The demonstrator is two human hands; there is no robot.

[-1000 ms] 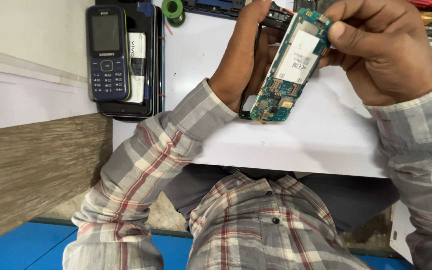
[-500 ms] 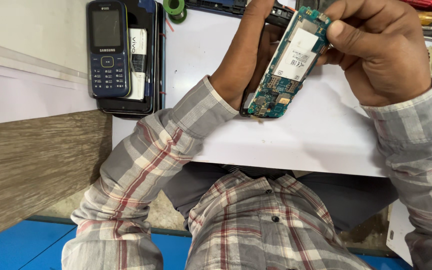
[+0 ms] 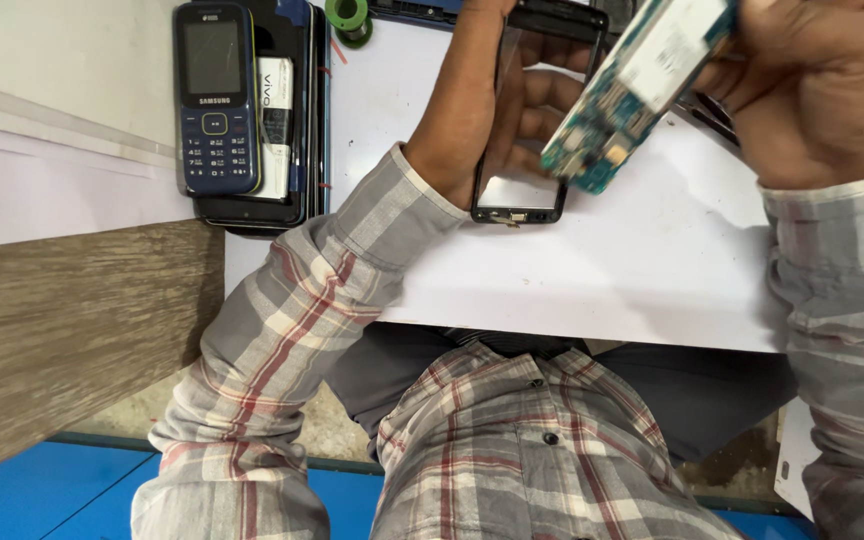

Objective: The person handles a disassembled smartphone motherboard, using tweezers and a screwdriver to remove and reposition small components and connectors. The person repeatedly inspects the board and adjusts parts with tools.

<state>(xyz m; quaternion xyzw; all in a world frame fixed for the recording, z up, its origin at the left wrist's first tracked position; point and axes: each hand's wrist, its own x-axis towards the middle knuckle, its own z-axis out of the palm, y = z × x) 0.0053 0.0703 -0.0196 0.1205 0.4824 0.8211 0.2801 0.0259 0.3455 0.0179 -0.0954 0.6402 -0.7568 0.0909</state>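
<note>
At the far left, a dark blue keypad phone (image 3: pixel 216 98) is lying face up on a stack of black phone parts (image 3: pixel 292 110) near the white table's (image 3: pixel 592 280) back edge, with a small green spool (image 3: pixel 352 17) just beside the stack. Moving right, your left hand (image 3: pixel 482 110) is gripping a black phone screen frame (image 3: pixel 532 110), fingers curled behind the glass, holding it upright with its lower end touching the table. Farther right, your right hand (image 3: pixel 812 85) is closed around the upper end of a teal circuit board (image 3: pixel 637 90), which you are holding tilted in the air, its lower end hanging just in front of the frame.
</note>
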